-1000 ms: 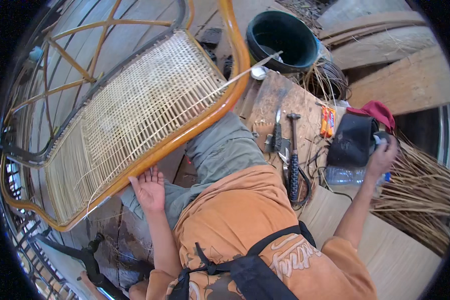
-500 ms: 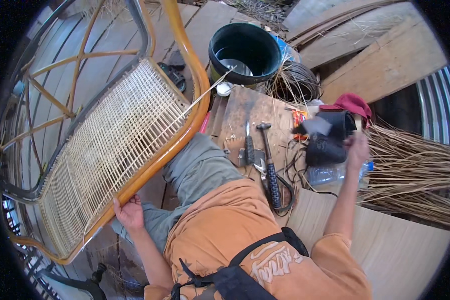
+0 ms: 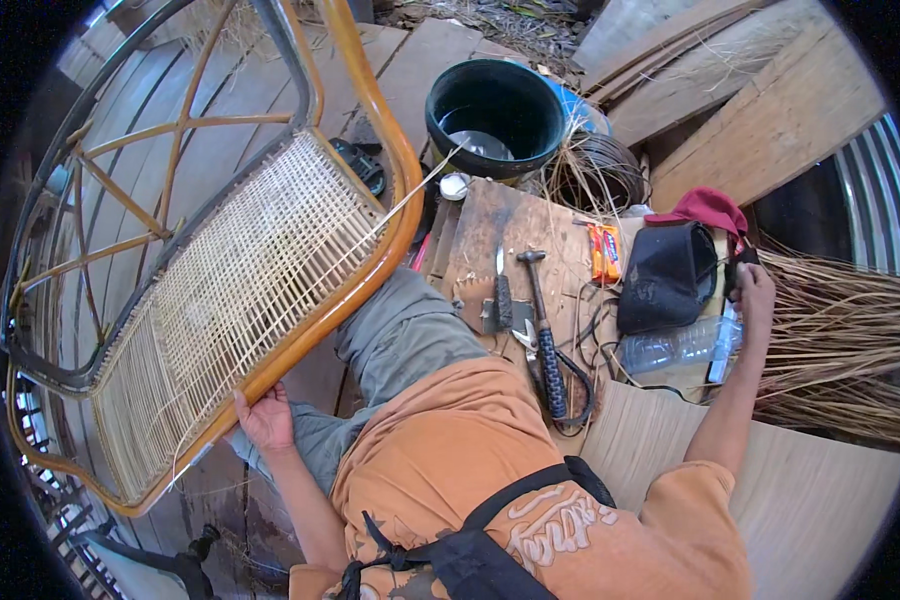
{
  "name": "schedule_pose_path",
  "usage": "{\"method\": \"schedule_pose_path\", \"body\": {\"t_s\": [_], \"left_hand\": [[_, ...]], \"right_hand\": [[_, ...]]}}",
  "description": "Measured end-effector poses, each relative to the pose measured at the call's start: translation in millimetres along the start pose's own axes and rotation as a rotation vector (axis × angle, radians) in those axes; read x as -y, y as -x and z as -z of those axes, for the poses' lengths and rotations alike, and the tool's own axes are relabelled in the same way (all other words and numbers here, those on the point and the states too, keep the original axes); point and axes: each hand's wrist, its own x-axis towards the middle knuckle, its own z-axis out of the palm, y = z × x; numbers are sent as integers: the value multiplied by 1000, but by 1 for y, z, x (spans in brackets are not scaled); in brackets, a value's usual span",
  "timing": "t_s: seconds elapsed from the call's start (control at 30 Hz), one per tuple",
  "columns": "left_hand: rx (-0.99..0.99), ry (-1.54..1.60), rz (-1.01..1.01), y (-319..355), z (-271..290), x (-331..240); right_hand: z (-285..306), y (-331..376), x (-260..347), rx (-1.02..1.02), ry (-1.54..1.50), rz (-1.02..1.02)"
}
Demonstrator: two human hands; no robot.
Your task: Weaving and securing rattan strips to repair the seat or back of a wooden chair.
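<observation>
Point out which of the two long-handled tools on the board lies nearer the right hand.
The hammer, with its dark wrapped handle. It lies on the right hand's side of the knife, which sits farther left on the wooden board.

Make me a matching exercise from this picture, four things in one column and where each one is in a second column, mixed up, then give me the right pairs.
Things:
1. left hand
2. right hand
3. hammer
4. black bucket

Places:
A. lying on the wooden board, beside the knife
B. at the far end of the board, next to a coil of cane
C. on the orange rim of the woven cane chair frame
D. at the black pouch, above a clear plastic bottle

Pairs: 1-C, 2-D, 3-A, 4-B
</observation>
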Motion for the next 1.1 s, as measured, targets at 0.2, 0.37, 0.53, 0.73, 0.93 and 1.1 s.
{"method": "schedule_pose_path", "body": {"t_s": [0.2, 0.37, 0.53, 0.73, 0.93, 1.1], "left_hand": [[-55, -23, -22, 8, -8, 1], [21, 14, 57, 20, -38, 3], [-30, -98, 269, 34, -18, -5], [-32, -491, 434, 47, -43, -13], [136, -1190, 234, 61, -92, -62], [-18, -1943, -542, 3, -77, -110]], "right_hand": [[22, 0, -14, -106, 311, 182], [-62, 60, 64, -81, 215, 579], [-245, 190, 121, 513, 377, 348], [-301, 222, 135, 563, 520, 313], [-247, 155, 104, 687, 282, 27], [-219, 209, 261, 434, -459, 34]]}}
